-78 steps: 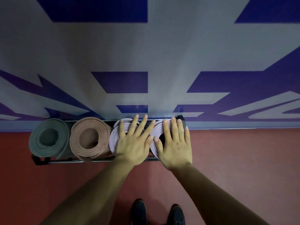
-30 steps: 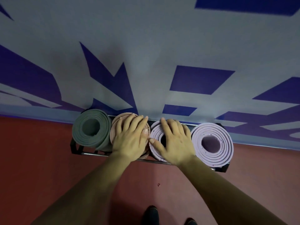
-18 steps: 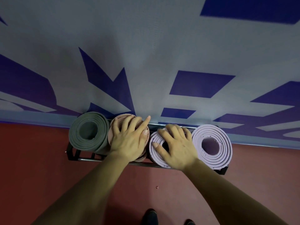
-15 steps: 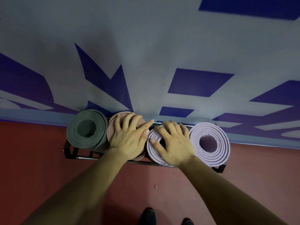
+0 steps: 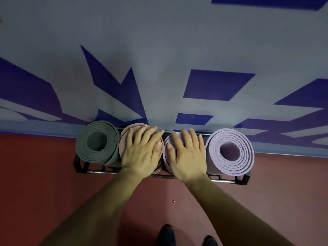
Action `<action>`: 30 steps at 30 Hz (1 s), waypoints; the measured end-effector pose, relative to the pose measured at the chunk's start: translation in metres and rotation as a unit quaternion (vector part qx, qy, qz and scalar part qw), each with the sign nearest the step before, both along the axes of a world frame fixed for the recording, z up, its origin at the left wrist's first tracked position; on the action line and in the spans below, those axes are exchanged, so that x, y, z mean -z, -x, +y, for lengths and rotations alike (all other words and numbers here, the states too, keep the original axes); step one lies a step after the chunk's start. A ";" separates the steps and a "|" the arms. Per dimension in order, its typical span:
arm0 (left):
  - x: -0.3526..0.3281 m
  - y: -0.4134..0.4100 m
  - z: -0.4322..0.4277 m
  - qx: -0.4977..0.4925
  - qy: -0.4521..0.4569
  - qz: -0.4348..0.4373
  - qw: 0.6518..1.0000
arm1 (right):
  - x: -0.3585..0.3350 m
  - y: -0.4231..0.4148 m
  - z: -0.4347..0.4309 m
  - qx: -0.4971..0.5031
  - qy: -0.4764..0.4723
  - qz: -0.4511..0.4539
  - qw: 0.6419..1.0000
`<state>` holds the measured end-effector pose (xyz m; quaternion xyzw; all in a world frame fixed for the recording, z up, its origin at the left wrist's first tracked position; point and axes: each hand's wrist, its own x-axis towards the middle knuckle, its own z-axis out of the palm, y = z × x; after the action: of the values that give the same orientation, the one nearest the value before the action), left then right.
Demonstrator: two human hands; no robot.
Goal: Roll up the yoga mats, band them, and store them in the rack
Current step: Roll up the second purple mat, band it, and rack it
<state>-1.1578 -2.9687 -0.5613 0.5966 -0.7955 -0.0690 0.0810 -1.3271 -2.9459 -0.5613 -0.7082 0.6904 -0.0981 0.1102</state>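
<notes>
Head view: four rolled mats stand on end in the rack (image 5: pixel 99 172) against the wall: green mat (image 5: pixel 96 142), pink mat (image 5: pixel 124 142), inner lilac mat (image 5: pixel 165 159), outer lilac mat (image 5: pixel 230 151). The left hand (image 5: pixel 142 153) lies flat, fingers extended, on the pink mat's top end; the right hand (image 5: pixel 187 157) lies likewise on the inner lilac mat. Neither grasps. The foam rolls are probably light, soft and compressible, and the coils may telescope. Take hold around a roll's side, not its end.

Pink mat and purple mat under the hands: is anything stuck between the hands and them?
No, nothing visible. The left hand lies flat right on the end of the pink mat, and the right hand lies flat on the end of the middle purple mat. Both mats already stand in the rack.
</notes>
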 end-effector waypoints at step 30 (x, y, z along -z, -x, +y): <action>0.006 0.004 0.010 -0.010 -0.036 -0.028 0.999 | -0.016 -0.008 -0.033 0.011 -0.143 0.076 0.987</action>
<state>-1.1619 -2.9586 -0.5671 0.6083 -0.7887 -0.0800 0.0383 -1.3190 -2.9789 -0.5456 -0.6827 0.7118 0.0545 0.1557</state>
